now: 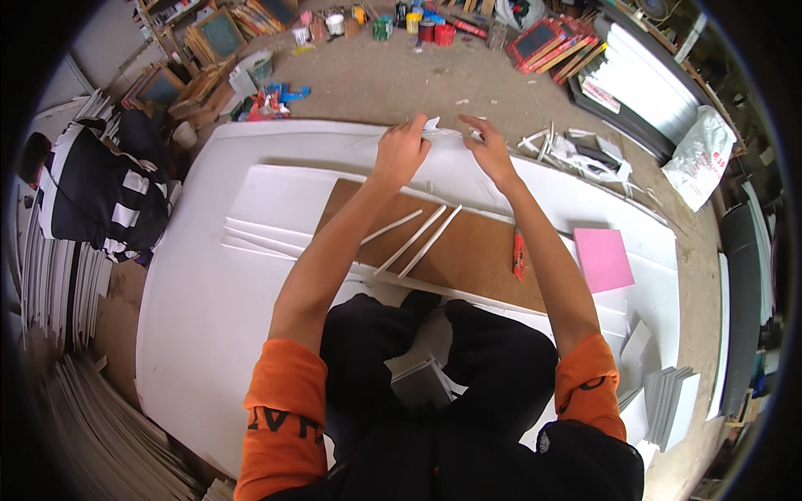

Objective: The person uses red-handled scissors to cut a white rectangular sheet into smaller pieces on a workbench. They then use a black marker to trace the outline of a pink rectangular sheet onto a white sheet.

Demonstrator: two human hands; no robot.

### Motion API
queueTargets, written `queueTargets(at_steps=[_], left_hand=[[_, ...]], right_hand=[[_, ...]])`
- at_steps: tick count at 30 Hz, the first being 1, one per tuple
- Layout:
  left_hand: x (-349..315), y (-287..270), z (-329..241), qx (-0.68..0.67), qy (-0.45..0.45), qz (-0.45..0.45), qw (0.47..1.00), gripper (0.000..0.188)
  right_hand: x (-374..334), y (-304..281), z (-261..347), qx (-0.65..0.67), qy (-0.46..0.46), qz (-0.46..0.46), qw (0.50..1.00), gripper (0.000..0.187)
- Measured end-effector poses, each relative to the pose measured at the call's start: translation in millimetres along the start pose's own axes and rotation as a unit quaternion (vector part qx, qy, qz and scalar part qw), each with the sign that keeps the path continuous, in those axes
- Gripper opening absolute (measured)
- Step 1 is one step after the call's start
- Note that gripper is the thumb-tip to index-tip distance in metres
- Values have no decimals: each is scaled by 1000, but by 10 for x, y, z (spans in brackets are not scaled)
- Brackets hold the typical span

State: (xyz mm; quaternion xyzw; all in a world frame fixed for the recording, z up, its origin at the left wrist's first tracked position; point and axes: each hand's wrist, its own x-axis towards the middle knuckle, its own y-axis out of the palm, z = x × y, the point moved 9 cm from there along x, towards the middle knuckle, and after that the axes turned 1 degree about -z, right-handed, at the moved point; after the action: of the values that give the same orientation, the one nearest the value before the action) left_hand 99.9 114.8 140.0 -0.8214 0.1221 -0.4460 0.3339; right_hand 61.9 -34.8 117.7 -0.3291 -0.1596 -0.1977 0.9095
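Observation:
Both arms reach out over the far edge of a large white sheet point(200, 275). My left hand point(403, 152) is closed, its fingers pinching a small crumpled white piece point(432, 124), perhaps paper or film. Beside it, my right hand point(489, 152) has its fingers apart and curved, with nothing plainly in them. A thin whitish or see-through stretch shows between the hands; its kind is unclear. Below the forearms lies a brown board point(476, 255) carrying thin white strips point(411, 240). Next to my right forearm, a red cutter knife point(519, 255) rests on the board.
A pink square panel point(603, 260) lies at the right, with stacked grey-white panels point(666, 409) nearer. White scraps point(585, 159) litter the floor beyond the sheet. A black-and-white bag or jacket point(104, 192) is at the left. Paint pots point(426, 32) stand at the back.

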Motion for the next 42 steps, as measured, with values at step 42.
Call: queueTargets(at_steps=[42], left_hand=[[-364, 1137, -938, -69, -25, 75, 994, 48]], right_hand=[[-1764, -1188, -2332, -27, 322, -159, 933, 42]])
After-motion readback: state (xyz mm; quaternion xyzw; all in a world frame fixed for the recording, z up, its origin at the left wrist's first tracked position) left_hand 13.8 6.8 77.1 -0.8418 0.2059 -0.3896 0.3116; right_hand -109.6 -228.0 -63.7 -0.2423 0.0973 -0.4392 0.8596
